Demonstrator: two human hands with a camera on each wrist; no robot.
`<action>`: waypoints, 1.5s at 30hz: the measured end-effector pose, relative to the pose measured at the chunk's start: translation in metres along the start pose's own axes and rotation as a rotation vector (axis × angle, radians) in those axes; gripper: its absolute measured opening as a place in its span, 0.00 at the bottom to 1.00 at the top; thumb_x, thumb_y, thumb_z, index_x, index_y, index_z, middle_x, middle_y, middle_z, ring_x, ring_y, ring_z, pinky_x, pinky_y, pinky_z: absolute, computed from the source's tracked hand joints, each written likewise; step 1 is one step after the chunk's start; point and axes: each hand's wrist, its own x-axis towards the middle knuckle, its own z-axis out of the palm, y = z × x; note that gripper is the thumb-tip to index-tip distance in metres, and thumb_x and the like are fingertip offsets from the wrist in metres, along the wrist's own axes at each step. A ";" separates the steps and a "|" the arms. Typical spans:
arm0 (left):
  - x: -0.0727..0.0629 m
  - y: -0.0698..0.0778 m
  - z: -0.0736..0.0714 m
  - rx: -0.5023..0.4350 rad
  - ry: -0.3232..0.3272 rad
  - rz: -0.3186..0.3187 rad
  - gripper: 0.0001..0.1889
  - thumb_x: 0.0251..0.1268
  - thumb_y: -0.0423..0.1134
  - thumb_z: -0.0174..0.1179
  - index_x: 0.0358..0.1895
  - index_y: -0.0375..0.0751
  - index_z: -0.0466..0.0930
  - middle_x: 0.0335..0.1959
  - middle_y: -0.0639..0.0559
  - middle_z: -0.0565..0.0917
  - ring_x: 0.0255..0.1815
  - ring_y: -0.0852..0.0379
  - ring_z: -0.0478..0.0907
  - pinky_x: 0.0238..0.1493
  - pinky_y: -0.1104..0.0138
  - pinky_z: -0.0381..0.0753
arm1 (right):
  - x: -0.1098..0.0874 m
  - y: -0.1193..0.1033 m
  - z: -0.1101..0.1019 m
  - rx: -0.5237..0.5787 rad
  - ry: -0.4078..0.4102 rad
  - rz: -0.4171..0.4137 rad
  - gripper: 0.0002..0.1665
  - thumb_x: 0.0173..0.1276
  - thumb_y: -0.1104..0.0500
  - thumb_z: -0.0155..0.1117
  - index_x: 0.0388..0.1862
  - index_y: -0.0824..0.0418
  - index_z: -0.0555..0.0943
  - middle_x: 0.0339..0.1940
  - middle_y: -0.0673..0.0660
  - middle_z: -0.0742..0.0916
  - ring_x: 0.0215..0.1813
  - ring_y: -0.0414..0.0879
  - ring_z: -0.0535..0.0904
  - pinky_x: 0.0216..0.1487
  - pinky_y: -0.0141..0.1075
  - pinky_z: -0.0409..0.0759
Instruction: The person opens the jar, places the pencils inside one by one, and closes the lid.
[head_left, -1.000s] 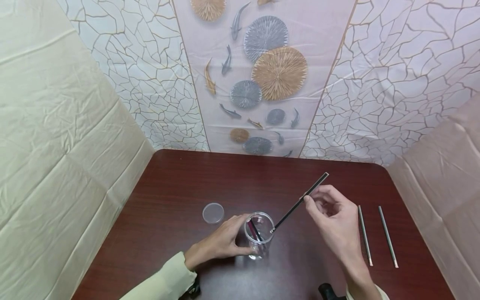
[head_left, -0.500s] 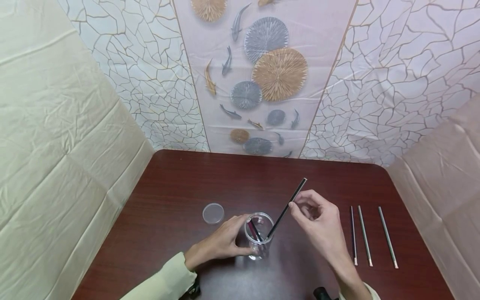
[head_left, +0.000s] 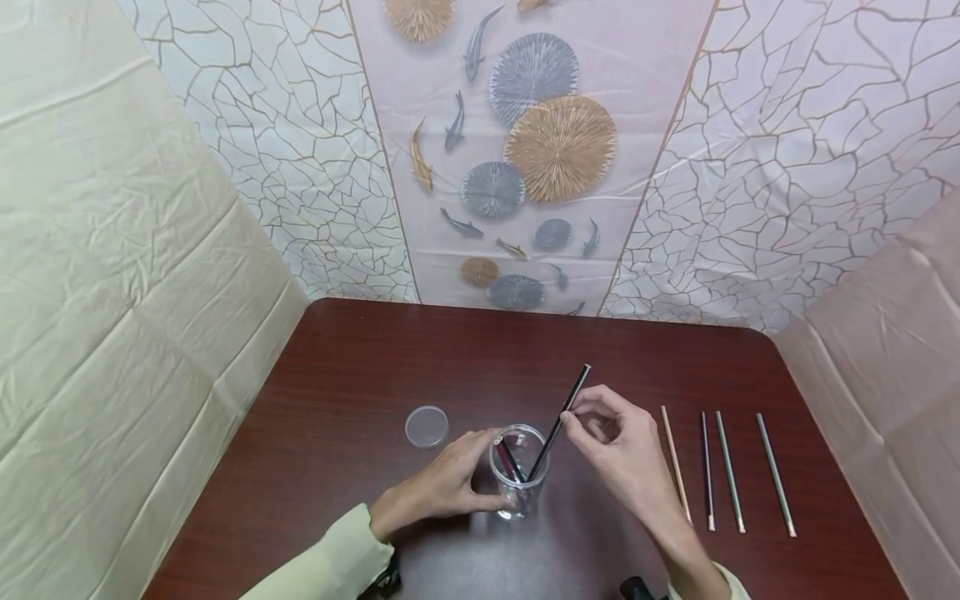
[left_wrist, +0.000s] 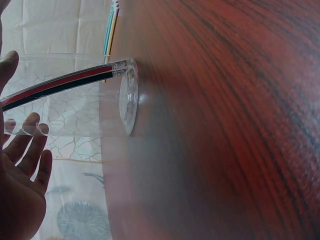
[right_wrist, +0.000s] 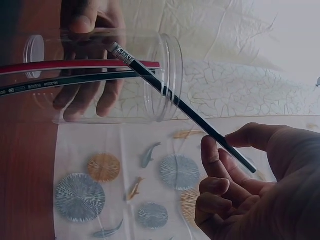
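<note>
A clear plastic jar (head_left: 528,502) stands upright on the table, gripped round its left side by my left hand (head_left: 450,483). Inside lean a red pencil (right_wrist: 100,64) and a dark pencil (right_wrist: 75,83), their eraser ends at the bottom in the left wrist view. To the right of the jar, my right hand (head_left: 622,446) pinches a black pencil (head_left: 574,390) between thumb and fingertips. This pencil slants through the jar's mouth, its eraser end (right_wrist: 120,51) inside and its other end up beyond the fingers.
A round clear lid (head_left: 427,427) lies behind my left hand. Several loose pencils lie side by side on the right, among them a pale one (head_left: 675,462) and a dark one (head_left: 707,472). The brown table (head_left: 360,358) meets cloth-covered walls at the back and sides.
My right hand has moved left and down, bringing the black pencil's eraser end from the jar's rim to inside it. More loose pencils show behind it. The left hand stays put.
</note>
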 end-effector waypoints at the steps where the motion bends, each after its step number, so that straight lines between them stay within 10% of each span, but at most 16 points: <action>1: 0.000 0.000 0.000 -0.002 -0.001 -0.003 0.49 0.54 0.52 0.82 0.76 0.39 0.67 0.67 0.48 0.81 0.68 0.55 0.77 0.70 0.55 0.75 | 0.000 0.000 0.001 -0.011 -0.001 -0.002 0.09 0.65 0.69 0.76 0.37 0.58 0.86 0.29 0.48 0.89 0.27 0.35 0.73 0.29 0.25 0.71; 29: 0.001 0.000 0.000 0.011 0.025 0.036 0.48 0.55 0.54 0.82 0.76 0.42 0.67 0.66 0.49 0.82 0.67 0.56 0.78 0.69 0.56 0.75 | -0.003 0.009 0.005 -0.169 -0.110 -0.026 0.11 0.64 0.66 0.77 0.38 0.50 0.88 0.24 0.41 0.82 0.24 0.36 0.71 0.27 0.31 0.71; 39: 0.001 -0.002 0.001 0.007 0.027 0.045 0.46 0.55 0.53 0.82 0.75 0.43 0.68 0.66 0.50 0.82 0.66 0.57 0.78 0.68 0.57 0.76 | -0.010 0.006 0.009 -0.089 -0.311 -0.375 0.13 0.61 0.64 0.82 0.38 0.47 0.89 0.30 0.38 0.82 0.29 0.34 0.74 0.29 0.26 0.73; 45: 0.000 -0.001 0.001 0.005 0.026 0.035 0.46 0.54 0.53 0.82 0.74 0.44 0.69 0.66 0.51 0.82 0.64 0.57 0.79 0.66 0.59 0.77 | -0.014 0.006 0.015 -0.161 -0.338 -0.434 0.14 0.56 0.60 0.86 0.36 0.47 0.88 0.29 0.39 0.82 0.33 0.32 0.76 0.36 0.24 0.73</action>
